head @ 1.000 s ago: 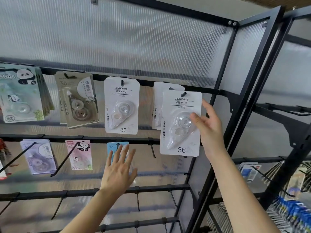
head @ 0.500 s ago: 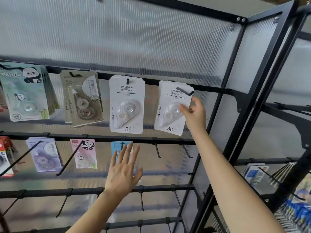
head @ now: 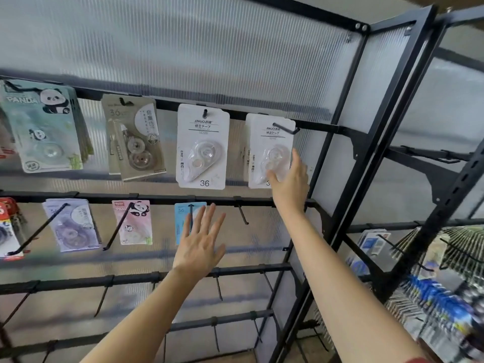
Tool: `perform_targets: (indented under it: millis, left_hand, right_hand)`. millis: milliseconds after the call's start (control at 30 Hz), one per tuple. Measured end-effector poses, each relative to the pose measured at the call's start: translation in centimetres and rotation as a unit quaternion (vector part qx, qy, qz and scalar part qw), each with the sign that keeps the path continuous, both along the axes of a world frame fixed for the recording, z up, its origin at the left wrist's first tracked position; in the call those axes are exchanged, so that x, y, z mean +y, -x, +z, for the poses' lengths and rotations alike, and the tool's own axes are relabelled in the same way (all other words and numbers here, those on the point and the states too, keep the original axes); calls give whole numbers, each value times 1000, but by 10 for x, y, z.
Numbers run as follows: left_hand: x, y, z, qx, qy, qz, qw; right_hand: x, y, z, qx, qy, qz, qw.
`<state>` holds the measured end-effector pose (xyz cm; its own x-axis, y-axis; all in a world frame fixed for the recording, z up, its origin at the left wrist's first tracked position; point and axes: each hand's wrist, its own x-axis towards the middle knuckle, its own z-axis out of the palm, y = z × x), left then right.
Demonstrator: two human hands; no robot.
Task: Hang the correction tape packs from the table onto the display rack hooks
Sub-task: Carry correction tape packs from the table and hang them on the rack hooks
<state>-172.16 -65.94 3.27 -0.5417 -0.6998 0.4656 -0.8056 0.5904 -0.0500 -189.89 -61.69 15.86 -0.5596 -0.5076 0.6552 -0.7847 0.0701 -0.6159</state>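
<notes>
The left grip (head: pixel 199 239) hovers at six o'clock, spread wide and empty. Farther in, the right grip (head: pixel 288 179) rests loosely open on the correction tape pack (head: pixel 272 137), which hangs from its hook (head: pixel 285 129) at one o'clock. Withdrawing carelessly could snag the blister and slide the pack off.

Ribbed translucent panel (head: pixel 183 48) backed everything. Side bay (head: pixel 445 163) at right held blue packs (head: pixel 434 297) low down, blurred, with white-blue cards (head: pixel 374 242) above them. Red packs (head: pixel 5 209) sat at far left edge, cropped.
</notes>
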Motion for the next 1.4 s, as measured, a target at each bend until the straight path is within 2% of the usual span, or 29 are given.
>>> perform_targets:
  millis: [133,267,367,433,533,633,833,1067,1167,1300,1400]
  left_hand:
    - [19,-18,-6,-12,7,-39,999]
    - [47,-52,-40,1,7,-72,997]
    - [71,-82,-71,-8,-56,-79,995]
    - [89,-105,-88,-19,-135,-63,989]
    - [114,-140,-108,-15,-213,1,977]
    - [140,-169,-125,1,-260,58,964]
    - [200,-218,-150,84,-278,159,943]
    - [316,-287,-168,104,-312,307,893]
    - [365,-326,-171,114,-312,383,862]
    - [427,-381,-172,122,-310,472,816]
    - [471,-422,-171,149,-295,536,776]
  right_hand:
    - [32,-26,-40,36,-127,19,991]
    - [70,-58,-96,89,-233,24,968]
    - [97,-87,-139,104,-310,22,945]
    - [111,-105,-164,113,-357,24,927]
    - [130,-130,-192,114,-413,40,903]
    - [144,-156,-215,132,-448,70,882]
    - [169,-205,-250,136,-484,168,848]
    - [220,-284,-279,163,-462,306,816]
    - [243,-332,-284,198,-470,373,775]
    - [273,-404,-288,242,-495,476,686]
    - [295,-463,-290,291,-492,522,633]
